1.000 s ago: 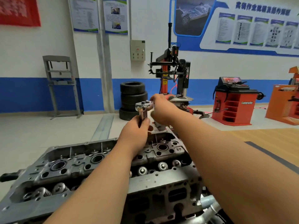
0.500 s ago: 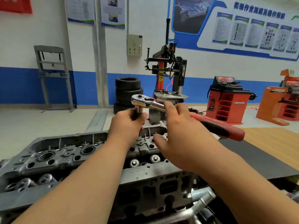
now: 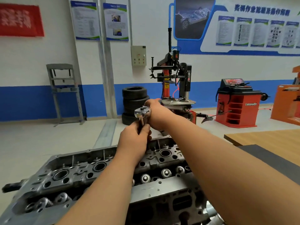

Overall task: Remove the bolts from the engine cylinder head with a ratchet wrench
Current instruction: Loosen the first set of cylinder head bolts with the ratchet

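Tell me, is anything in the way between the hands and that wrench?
Nothing visible. The left hand grips the shaft below the ratchet wrench, and the right hand holds the wrench beside its head. Where the shaft meets the cylinder head is hidden behind the left hand.

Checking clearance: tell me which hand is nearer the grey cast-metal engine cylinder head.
Left. The left hand grips the steel extension shaft just above the grey cast-metal cylinder head; the right hand is higher, holding the chrome ratchet wrench by its round head.
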